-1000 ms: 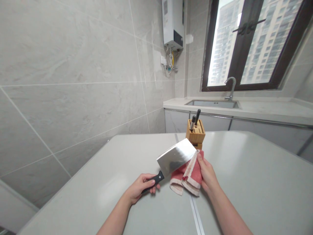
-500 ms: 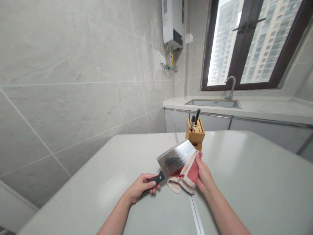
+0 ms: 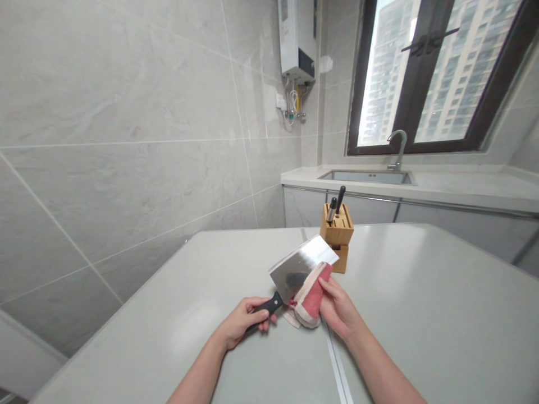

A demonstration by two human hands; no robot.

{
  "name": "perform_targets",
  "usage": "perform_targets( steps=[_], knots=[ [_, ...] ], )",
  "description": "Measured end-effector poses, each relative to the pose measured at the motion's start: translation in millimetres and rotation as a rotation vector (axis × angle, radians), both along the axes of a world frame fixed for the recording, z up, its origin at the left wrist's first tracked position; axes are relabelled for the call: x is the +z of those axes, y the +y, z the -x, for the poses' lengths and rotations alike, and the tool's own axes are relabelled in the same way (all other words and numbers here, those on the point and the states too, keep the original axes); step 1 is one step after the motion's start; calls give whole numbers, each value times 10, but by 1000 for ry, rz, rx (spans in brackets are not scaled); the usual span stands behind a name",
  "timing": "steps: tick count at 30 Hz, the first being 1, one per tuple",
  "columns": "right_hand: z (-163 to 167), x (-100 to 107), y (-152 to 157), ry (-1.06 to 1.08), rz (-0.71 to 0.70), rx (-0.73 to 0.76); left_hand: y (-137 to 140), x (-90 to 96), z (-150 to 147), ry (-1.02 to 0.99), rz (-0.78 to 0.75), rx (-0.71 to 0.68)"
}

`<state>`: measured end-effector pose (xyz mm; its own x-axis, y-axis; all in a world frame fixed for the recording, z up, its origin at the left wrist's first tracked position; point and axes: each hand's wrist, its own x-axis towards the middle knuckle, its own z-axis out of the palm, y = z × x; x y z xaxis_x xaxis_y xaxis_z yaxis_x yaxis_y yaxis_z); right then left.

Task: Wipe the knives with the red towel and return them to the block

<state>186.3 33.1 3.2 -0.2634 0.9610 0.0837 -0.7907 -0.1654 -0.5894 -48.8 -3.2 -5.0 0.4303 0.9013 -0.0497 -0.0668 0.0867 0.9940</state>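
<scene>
- Above the pale table (image 3: 202,269), holds a cleaver (image 3: 295,275) by its black handle (image 3: 272,304), with the left hand (image 3: 246,322) wrapped round it.
- Points the blade up and away to the right, broad face showing, with a dark reflection close to the handle.
- Grips a red cloth (image 3: 312,298) with cream edges in the right hand (image 3: 338,308), with some fingers hidden by it.
- Has the cloth against the near side of the blade, covering part of it.
- Has a wooden knife block (image 3: 337,233) upright on the table behind the blade's far corner, with two dark handles sticking up; cannot tell whether touching.
- Faces a white counter (image 3: 458,182) with a sink (image 3: 366,178) and curved tap (image 3: 401,148), below a dark-framed window (image 3: 425,84).
- Has a grey tiled wall (image 3: 147,101) on the left.
</scene>
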Motion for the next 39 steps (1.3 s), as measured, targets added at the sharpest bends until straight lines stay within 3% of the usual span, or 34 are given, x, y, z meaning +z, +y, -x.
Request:
perform_targets(
  steps=[13, 18, 28, 39],
  knots=[
    [-123, -21, 94, 119, 101, -102, 6, -14, 42, 51, -26, -107],
    [-127, 24, 54, 134, 114, -75, 3, -12, 53, 43, -14, -120],
    [-116, 62, -12, 28, 49, -10, -16, 35, 70, 47, 32, -141],
    [-99, -11, 40, -108, 39, -64, -27, 35, 22, 81, -21, -105]
  ],
)
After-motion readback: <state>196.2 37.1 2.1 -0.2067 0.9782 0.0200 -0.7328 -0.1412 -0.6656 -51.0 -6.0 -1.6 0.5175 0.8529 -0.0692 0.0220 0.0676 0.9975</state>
